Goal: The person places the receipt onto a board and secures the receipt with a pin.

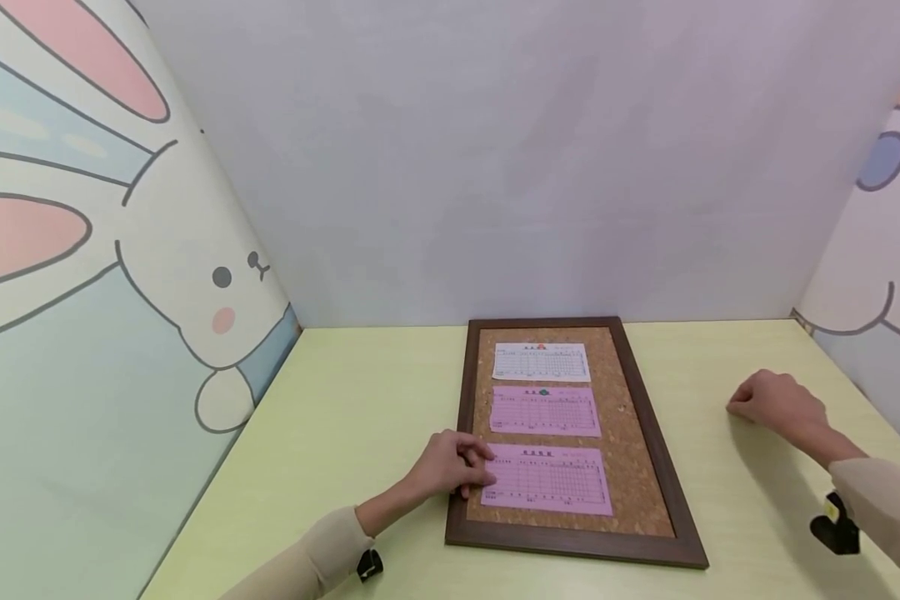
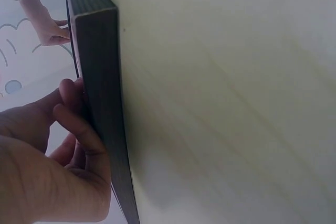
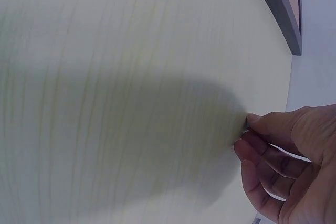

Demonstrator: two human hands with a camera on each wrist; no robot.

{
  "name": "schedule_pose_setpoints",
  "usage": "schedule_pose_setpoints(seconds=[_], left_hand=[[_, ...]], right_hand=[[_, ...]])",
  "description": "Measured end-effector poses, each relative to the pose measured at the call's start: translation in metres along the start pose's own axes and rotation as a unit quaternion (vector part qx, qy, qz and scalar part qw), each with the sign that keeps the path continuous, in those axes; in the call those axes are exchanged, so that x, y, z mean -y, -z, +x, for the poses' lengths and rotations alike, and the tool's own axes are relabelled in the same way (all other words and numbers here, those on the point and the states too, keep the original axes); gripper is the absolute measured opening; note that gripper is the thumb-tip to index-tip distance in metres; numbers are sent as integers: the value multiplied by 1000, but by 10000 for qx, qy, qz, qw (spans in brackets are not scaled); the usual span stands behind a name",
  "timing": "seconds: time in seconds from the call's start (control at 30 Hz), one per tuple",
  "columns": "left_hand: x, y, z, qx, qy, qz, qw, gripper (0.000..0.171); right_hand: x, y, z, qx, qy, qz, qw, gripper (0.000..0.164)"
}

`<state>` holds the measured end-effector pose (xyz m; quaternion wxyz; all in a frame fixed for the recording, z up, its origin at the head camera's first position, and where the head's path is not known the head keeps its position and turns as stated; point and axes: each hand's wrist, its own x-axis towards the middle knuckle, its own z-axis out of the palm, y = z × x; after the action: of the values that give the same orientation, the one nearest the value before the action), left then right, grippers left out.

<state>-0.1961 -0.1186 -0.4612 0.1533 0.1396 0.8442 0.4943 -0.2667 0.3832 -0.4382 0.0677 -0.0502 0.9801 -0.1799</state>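
A brown-framed cork board (image 1: 637,467) lies on the table with three printed paper forms in a column. At the bottom is a pink form (image 1: 547,487); my left hand (image 1: 450,463) rests over the frame's left side, bent fingertips at this form's left edge. The middle pink form (image 1: 547,415) has a small green round thing at its top, the upper white form (image 1: 547,367) an orange one. Off to the right, low over the table, my right hand (image 1: 780,406) pinches a small dark thing (image 3: 245,124) between thumb and index finger, mostly hidden by the fingertips.
The pale yellow table (image 1: 352,400) meets a plain grey wall (image 1: 495,167) right behind the board. Side walls with cartoon drawings stand left and right, a rabbit (image 1: 187,267) on the left one. Dark wrist straps hang below both sleeves.
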Motion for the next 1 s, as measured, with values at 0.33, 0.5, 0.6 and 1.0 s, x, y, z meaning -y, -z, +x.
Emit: schedule_pose_setpoints(seconds=[0.33, 0.5, 0.6, 1.0], left_hand=[[1, -4, -2, 51, 113, -190, 9997, 17], [3, -5, -5, 128, 146, -197, 9996, 18], [4, -1, -8, 81, 224, -177, 9996, 18], [-1, 4, 0, 123, 191, -196, 9995, 19]], right_hand=[[7, -15, 0, 414, 514, 531, 9964, 21], [13, -19, 1, 1352, 362, 1451, 9795, 21], [19, -20, 5, 1484, 240, 1666, 9745, 21], [16, -12, 1, 1118, -15, 1608, 9806, 36]])
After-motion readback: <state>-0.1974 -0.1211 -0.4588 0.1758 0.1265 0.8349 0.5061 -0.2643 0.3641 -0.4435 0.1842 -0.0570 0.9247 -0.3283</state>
